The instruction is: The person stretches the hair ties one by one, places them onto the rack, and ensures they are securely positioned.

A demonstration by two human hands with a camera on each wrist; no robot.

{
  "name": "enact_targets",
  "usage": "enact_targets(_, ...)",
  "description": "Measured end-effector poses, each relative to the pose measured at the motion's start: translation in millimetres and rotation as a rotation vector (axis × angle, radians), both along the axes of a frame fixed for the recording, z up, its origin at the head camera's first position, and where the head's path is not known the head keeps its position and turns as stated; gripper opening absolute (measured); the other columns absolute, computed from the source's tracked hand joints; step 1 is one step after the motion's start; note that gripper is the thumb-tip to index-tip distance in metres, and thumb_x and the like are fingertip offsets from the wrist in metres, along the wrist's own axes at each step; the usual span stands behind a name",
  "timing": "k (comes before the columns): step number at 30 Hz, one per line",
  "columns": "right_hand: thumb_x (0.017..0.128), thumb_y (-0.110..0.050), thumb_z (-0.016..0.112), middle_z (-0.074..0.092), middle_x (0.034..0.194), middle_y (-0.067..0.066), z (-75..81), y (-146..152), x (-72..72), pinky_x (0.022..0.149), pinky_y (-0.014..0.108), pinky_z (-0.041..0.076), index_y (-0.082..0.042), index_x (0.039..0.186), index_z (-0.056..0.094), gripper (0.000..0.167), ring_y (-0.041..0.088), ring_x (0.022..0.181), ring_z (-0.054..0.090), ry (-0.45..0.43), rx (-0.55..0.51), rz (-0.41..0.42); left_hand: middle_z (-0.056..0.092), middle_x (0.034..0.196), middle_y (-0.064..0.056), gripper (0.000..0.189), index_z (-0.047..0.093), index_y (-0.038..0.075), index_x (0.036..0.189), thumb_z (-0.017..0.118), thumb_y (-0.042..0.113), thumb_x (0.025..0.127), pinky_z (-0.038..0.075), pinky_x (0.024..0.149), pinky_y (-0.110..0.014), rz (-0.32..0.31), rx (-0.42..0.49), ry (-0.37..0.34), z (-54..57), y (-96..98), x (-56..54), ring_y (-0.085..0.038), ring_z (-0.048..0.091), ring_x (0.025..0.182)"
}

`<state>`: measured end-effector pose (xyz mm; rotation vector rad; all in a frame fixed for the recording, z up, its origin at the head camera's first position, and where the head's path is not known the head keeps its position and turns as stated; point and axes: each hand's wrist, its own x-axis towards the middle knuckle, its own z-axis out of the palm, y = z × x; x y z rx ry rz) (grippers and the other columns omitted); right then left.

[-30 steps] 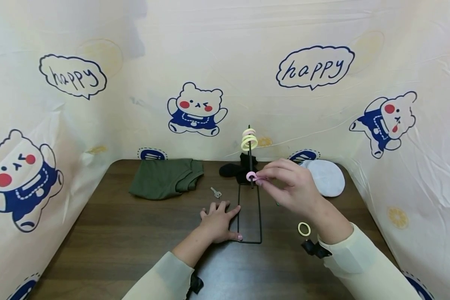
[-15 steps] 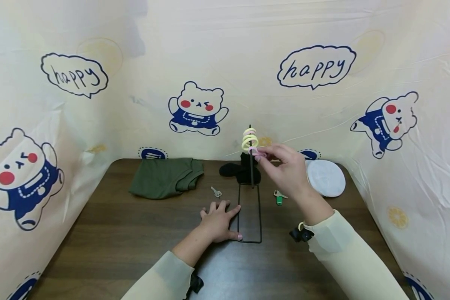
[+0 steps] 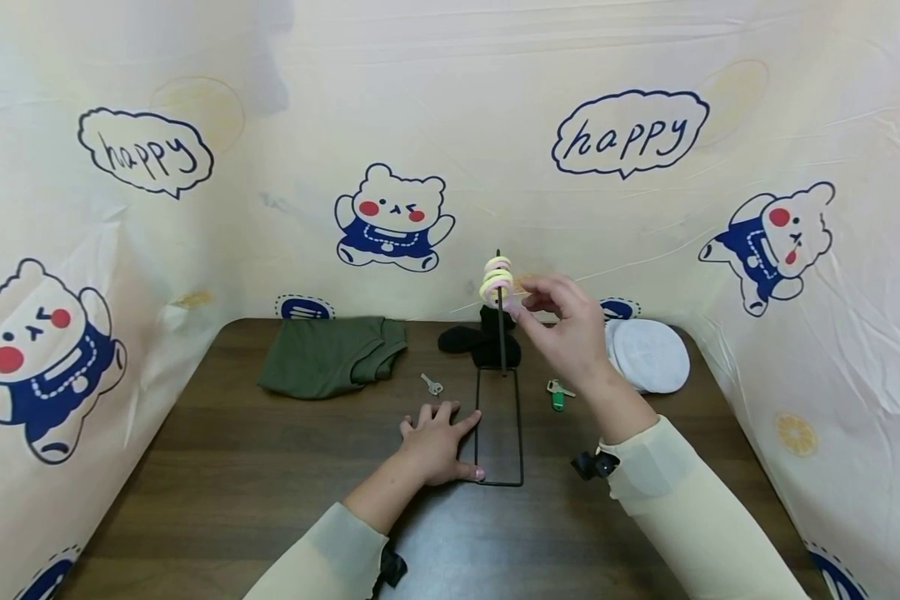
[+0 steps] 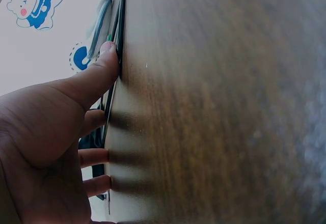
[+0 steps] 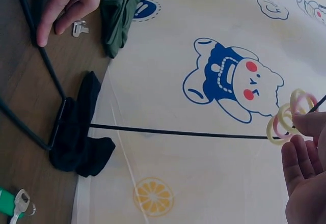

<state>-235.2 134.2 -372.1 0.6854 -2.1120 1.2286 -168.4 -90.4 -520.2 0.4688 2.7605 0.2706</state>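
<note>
Thumb and fingertips of my right hand point(image 3: 570, 333) pinch a pink ring point(image 3: 492, 293) at the upper part of a thin black wire stand point(image 3: 502, 333). In the right wrist view, several yellow and pink rings point(image 5: 298, 99) hang together where the rod bends, and the thumb overlaps them. My left hand point(image 3: 437, 446) rests on the wooden table with fingers spread, beside the stand's rectangular base point(image 3: 520, 433). Its index fingertip and thumb touch the base's left side. From the left wrist, the thumb lies against the dark base wire point(image 4: 121, 35).
A folded green garment point(image 3: 322, 358) lies back left, with a small key point(image 3: 432, 385) near it. Black socks point(image 3: 465, 339) lie behind the base. Right of it are a key with a green tag point(image 3: 558, 398) and a white rounded cloth piece point(image 3: 656, 357). A printed curtain surrounds the table.
My right hand has risen along the rod with the pink ring, which now sits up by the other rings. The green-tagged key has come into view. My left hand has stayed put.
</note>
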Motion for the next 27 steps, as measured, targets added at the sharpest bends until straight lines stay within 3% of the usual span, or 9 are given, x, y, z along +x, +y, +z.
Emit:
enact_targets(8, 0.082, -0.002, 0.087, 0.072, 0.099, 0.007, -15.7, 22, 19.0, 0.08, 0.021, 0.056, -0.007, 0.108, 0.078, 0.028, 0.018, 0.09, 0.069, -0.007, 0.034, 0.002, 0.027, 0.167, -0.007, 0.099, 0.033, 0.041, 0.162, 0.072, 0.077, 0.078, 0.025, 0.104, -0.08, -0.005, 0.0, 0.005, -1.8, -0.2, 0.0, -0.045, 0.03, 0.142)
enact_targets(16, 0.081, -0.002, 0.088, 0.074, 0.099, 0.0, -34.5, 48, 38.5, 0.076, 0.019, 0.049, -0.011, 0.105, 0.078, 0.028, 0.015, 0.089, 0.066, -0.023, 0.107, 0.002, 0.026, 0.167, -0.007, 0.099, 0.033, 0.041, 0.162, 0.072, 0.076, 0.079, 0.024, 0.105, -0.08, -0.003, -0.002, -0.007, -1.0, -0.4, 0.7, -0.044, 0.029, 0.143)
enact_targets(27, 0.076, 0.004, 0.09, 0.074, 0.101, 0.0, -61.6, 82, 58.4, 0.081, 0.017, 0.052, -0.012, 0.104, 0.078, 0.034, 0.014, 0.089, 0.067, -0.076, 0.18, 0.056, 0.027, 0.167, -0.008, 0.099, 0.034, 0.039, 0.163, 0.073, 0.074, 0.079, 0.024, 0.105, -0.08, -0.001, 0.011, -0.005, 4.2, 0.0, 3.3, -0.046, 0.029, 0.143)
